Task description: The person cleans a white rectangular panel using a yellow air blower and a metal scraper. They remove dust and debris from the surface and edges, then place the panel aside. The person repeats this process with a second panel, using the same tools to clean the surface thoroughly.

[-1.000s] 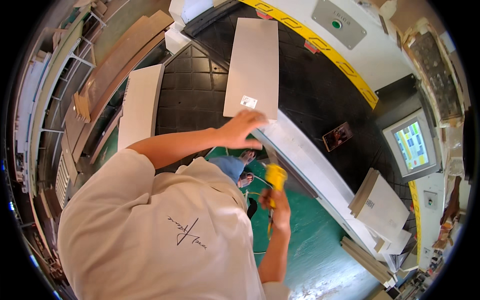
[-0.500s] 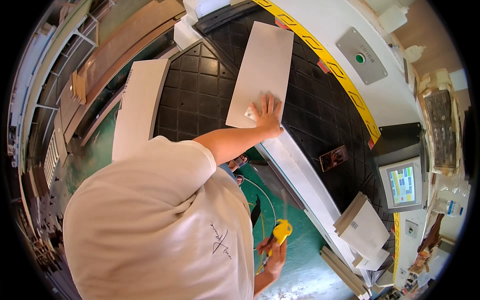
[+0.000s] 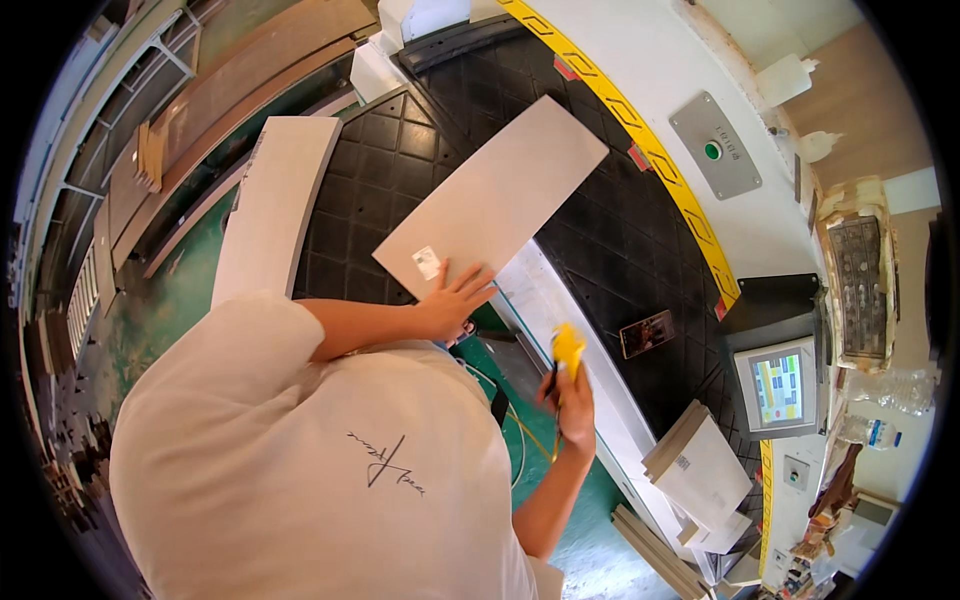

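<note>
A long pale grey panel (image 3: 500, 190) with a small white label lies at a slant on the black ribbed machine table (image 3: 350, 200), its near left corner reaching past the table's edge. My left hand (image 3: 455, 300) rests with spread fingers on the panel's near end, just beside the label. My right hand (image 3: 574, 412) is wrapped round a yellow air blow gun (image 3: 568, 347), held up over the white strip along the table's front edge. A thin yellow hose hangs below that hand. The gun's tip is too blurred to make out.
Another pale panel (image 3: 275, 210) stands at the left. A phone (image 3: 647, 334) lies on the table at the right, near a stack of small panels (image 3: 700, 465) and a touch screen (image 3: 778, 388). A yellow strip (image 3: 650, 150) edges the white machine housing behind.
The panel has turned clockwise, its far end swinging right and its near end left. My left hand has moved left and nearer with it. My right hand has lifted the blow gun upward.
</note>
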Demonstrator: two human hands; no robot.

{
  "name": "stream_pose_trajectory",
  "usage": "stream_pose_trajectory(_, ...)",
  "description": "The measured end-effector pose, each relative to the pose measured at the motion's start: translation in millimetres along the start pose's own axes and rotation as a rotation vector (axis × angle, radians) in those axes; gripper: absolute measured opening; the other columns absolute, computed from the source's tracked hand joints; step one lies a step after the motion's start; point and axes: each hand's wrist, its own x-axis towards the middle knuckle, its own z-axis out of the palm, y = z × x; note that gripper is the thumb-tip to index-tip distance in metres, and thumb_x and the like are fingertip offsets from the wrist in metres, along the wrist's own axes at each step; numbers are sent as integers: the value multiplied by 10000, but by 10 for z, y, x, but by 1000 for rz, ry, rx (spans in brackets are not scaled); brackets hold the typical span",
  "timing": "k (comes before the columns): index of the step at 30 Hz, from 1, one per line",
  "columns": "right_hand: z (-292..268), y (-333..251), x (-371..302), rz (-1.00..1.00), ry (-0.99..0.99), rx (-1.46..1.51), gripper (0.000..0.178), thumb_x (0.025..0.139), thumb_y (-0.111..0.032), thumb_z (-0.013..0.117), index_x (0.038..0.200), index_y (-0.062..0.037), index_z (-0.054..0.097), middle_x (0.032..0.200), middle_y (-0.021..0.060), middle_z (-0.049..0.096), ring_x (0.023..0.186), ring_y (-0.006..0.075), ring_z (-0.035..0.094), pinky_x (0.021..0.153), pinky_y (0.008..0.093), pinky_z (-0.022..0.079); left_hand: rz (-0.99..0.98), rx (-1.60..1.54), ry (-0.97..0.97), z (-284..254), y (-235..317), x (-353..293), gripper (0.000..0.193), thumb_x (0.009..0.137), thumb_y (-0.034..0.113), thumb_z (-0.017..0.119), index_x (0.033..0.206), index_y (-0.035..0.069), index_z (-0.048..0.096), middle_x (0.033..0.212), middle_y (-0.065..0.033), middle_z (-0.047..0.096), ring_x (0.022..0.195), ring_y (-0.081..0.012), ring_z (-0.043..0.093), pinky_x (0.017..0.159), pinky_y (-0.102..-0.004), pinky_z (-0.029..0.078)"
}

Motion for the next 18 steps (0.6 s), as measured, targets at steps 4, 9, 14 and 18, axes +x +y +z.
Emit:
stream_pose_trajectory(4, 112, -196, 486, -154, 286, 144, 241, 1134, -261, 474, 1269, -71, 531, 783, 1, 568, 591, 63, 533, 500, 210, 375, 52, -19, 124, 64, -128, -177, 942, 752, 106, 759, 1606, 98, 363, 1718, -168, 215, 1617, -334, 140, 1192, -772, 110)
stream_pose_trajectory(9, 169, -205, 395, -99, 254, 76, 221, 1133, -296, 489, 1187, -87, 536, 809, 7, 577, 609, 90, 577, 490, 217, 379, -172, 213, 405, 257, -117, 670, 997, 716, 76, 771, 1618, 117, 349, 1705, -210, 216, 1598, -415, 152, 1177, -792, 111)
stream_pose_trajectory(14, -252, 223, -275, 32, 110, 129, 280, 1114, -286, 498, 1284, -68, 539, 819, 37, 614, 643, 106, 588, 531, 245, 409, -278, 118, 265, 212, -132, 1138, 1052, 737, -19, 702, 1663, 181, 244, 1746, -205, 83, 1613, -467, 26, 1166, -815, 88)
stream_pose_trajectory(18, -428, 578, -939, 141, 28, 331, 341, 1098, -275, 510, 1343, -38, 510, 859, 61, 635, 697, 126, 584, 601, 262, 422, -272, -83, 86, -508, 88, 867, 1095, 721, -42, 693, 1672, 202, 210, 1751, -206, 67, 1616, -455, 48, 1181, -798, 102)
